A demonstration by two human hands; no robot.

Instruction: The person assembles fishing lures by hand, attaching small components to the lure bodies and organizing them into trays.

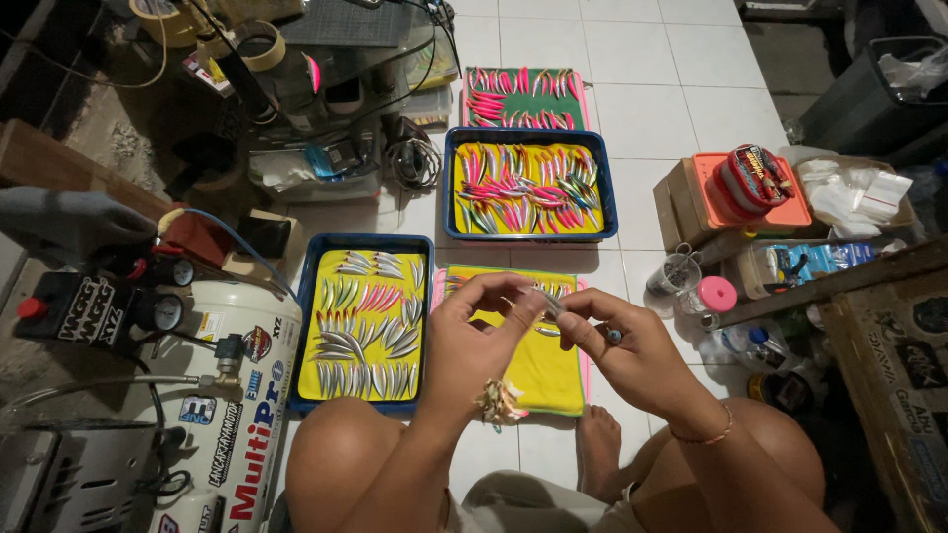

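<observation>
lure (549, 304): mostly hidden by fingers | yellow tray (553, 380): partly behind hands | compressor (227, 415): cut off at bottom edge

A small silvery fishing lure (549, 305), slim and leaf-shaped, is pinched between the fingertips of the left hand (472, 336) and the right hand (624, 347), raised above the near right tray (553, 380) with its yellow lining. It lies roughly level, tilted slightly, its far end toward the left. Only a short shiny stretch shows between the fingers; the rest is hidden, and finer detail is too small to tell
</observation>
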